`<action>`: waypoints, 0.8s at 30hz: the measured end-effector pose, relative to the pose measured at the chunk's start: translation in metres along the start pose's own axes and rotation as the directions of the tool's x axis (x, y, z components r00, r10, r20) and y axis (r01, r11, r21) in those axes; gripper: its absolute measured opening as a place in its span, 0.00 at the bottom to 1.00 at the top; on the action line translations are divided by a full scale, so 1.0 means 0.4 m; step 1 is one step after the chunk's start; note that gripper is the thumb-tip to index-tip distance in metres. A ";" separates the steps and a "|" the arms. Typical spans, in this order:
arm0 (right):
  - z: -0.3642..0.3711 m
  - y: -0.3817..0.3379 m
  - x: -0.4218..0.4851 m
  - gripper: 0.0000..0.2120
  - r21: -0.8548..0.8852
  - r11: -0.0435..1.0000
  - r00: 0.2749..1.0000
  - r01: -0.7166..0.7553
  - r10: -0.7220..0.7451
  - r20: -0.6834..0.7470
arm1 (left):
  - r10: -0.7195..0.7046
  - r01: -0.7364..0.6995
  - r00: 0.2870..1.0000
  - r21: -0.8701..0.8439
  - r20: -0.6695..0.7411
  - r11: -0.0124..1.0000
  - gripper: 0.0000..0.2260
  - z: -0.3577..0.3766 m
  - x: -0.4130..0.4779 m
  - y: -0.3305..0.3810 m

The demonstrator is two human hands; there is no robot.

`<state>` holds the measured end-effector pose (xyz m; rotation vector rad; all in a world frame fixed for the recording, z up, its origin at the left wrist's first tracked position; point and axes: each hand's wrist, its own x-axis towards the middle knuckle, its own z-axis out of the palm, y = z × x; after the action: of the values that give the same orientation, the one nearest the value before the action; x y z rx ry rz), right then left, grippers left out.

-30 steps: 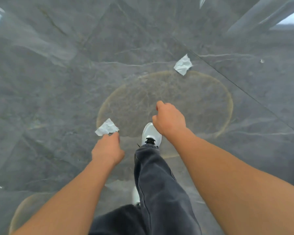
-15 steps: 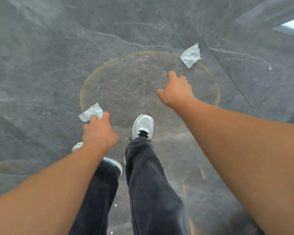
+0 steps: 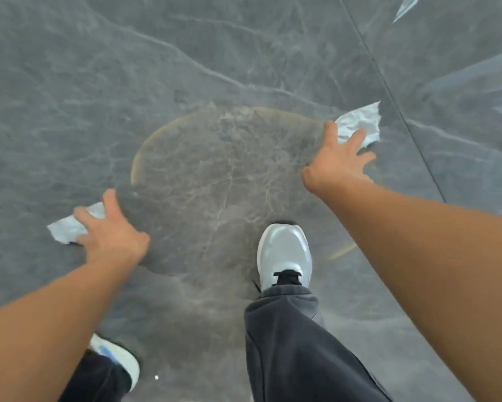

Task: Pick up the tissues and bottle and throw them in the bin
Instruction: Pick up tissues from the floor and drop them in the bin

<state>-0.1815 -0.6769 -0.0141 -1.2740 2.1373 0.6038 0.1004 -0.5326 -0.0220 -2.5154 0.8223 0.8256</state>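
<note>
Both hands are down at the floor (image 3: 70, 82) at once, each reaching for its own tissue, so the step in hand is the pickup of the two tissues. The left hand (image 3: 110, 230) lies spread over the left tissue (image 3: 65, 229), a crumpled white scrap at the near left; the fingers are splayed on top of it and have not closed, so that grip is open and holds nothing as yet. The right hand (image 3: 338, 161) reaches to the far right, its fingers wide apart and overlapping the near edge of the right tissue (image 3: 360, 121); this grip is also open, touching or just about touching the paper, which I cannot tell for certain because of blur.

The next move, as I judge it, calls for each hand to curl its fingers and pinch the thin paper up off the smooth stone, then rise. Flat tissue on polished floor may slide instead of lifting, so a pinch at a raised crease should serve best.

Neither the bottle nor the bin is in view. Between the hands lies a round stain (image 3: 223, 181) on the floor, and a grey shoe (image 3: 284, 253) stands at its near edge, with the other shoe (image 3: 119, 361) near left. Nothing lies in the way of either hand
</note>
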 end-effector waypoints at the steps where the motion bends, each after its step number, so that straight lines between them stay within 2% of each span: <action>1: 0.010 0.002 0.026 0.34 0.005 1.000 1.000 0.001 -0.001 -0.003 | -0.040 0.040 0.999 -0.016 -0.008 0.999 0.37 0.018 0.019 -0.002; 3: 0.029 0.011 0.075 0.32 0.042 0.999 0.998 0.018 -0.016 -0.058 | -0.082 0.082 0.995 0.007 -0.059 0.997 0.36 0.053 0.055 -0.018; 5: 0.044 0.023 0.115 0.28 0.056 0.998 0.984 0.030 -0.020 -0.180 | -0.070 0.081 0.988 0.072 -0.141 0.994 0.35 0.077 0.082 -0.037; 8: 0.060 0.034 0.150 0.18 0.037 0.991 0.947 0.127 -0.110 -0.300 | -0.068 0.086 0.983 0.100 -0.168 0.991 0.27 0.080 0.105 -0.067; 12: 0.041 0.028 0.148 0.16 0.033 0.988 0.959 0.152 -0.140 -0.246 | 0.039 -0.029 0.994 0.094 -0.105 0.995 0.08 0.048 0.084 -0.074; 16: 0.005 -0.015 0.025 0.15 0.042 0.964 0.949 0.263 -0.251 -0.190 | 0.096 -0.095 0.992 0.013 -0.079 0.995 0.07 -0.005 -0.001 -0.033; 19: -0.042 -0.040 -0.105 0.13 0.054 0.942 0.930 0.332 -0.318 -0.187 | 0.205 -0.209 0.975 -0.048 -0.081 0.977 0.07 -0.078 -0.093 0.012; 22: -0.092 -0.059 -0.234 0.12 0.112 0.941 0.941 0.319 -0.300 -0.158 | 0.314 -0.324 0.944 -0.104 -0.099 0.940 0.07 -0.178 -0.177 0.051; 24: -0.123 -0.068 -0.322 0.12 0.175 0.944 0.954 0.279 -0.253 -0.160 | 0.403 -0.413 0.908 -0.084 -0.112 0.907 0.07 -0.245 -0.223 0.072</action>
<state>-0.1203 -0.6387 0.1065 -1.4940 2.0220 0.1924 0.0640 -0.5665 0.1042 -2.5238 1.4062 0.9037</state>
